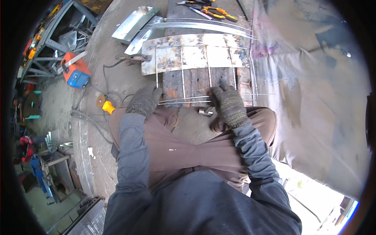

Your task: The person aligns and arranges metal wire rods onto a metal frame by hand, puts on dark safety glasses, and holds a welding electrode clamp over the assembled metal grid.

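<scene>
A grid of thin metal rods (183,74) lies partly on a scorched metal plate (150,58) and partly over a rusty wooden board (194,80). My left hand (145,101), in a dark knit glove, is closed at the grid's near left corner. My right hand (230,103), gloved alike, is closed on the near rods toward the right; its fingertips are partly hidden. Two near rods (184,102) run crosswise between the hands. A clamp with a cable (135,58) grips the plate's left edge. Below the rods, near my right hand, lies a short shiny metal piece (205,112).
Loose rods (196,25) and bent sheet-metal pieces (135,25) lie beyond the plate, with orange-handled pliers (219,15) farther back. An orange-and-blue machine (76,70) stands left, near a yellow-handled grinder (107,106) and cables. A grey sheet (309,82) hangs at right.
</scene>
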A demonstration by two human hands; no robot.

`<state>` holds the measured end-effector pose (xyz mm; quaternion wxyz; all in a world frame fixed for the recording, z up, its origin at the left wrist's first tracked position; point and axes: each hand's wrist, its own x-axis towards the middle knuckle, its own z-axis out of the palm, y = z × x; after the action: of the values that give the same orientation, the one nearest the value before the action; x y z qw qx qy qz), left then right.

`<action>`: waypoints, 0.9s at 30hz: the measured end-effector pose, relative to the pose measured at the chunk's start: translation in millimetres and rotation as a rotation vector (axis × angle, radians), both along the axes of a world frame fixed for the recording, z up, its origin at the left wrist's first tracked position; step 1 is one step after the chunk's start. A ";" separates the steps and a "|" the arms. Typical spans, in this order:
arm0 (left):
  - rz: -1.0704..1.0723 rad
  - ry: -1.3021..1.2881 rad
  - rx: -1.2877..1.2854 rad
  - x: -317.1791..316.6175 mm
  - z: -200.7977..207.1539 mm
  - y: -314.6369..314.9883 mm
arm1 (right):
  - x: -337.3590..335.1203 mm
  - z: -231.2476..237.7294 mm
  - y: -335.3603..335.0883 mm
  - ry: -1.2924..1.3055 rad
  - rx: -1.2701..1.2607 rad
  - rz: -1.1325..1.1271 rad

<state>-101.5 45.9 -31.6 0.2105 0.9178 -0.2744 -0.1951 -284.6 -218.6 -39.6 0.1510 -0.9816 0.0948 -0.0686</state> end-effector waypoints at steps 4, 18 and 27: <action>0.026 0.048 -0.019 0.1 9.8 5.6 | 3.5 8.1 -5.8 -0.078 0.099 0.029; 0.111 0.101 0.124 8.4 3.3 -8.1 | 163.8 41.2 -108.4 -0.186 -0.068 -0.057; 0.233 0.288 0.037 7.9 34.2 -20.9 | 269.9 35.3 -114.3 0.213 -0.555 0.148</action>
<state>-93.7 25.0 2.6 0.2521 0.9095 -0.1297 -0.3039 -14.7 -332.9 -4.3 -0.1290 -0.9913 0.0157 0.0227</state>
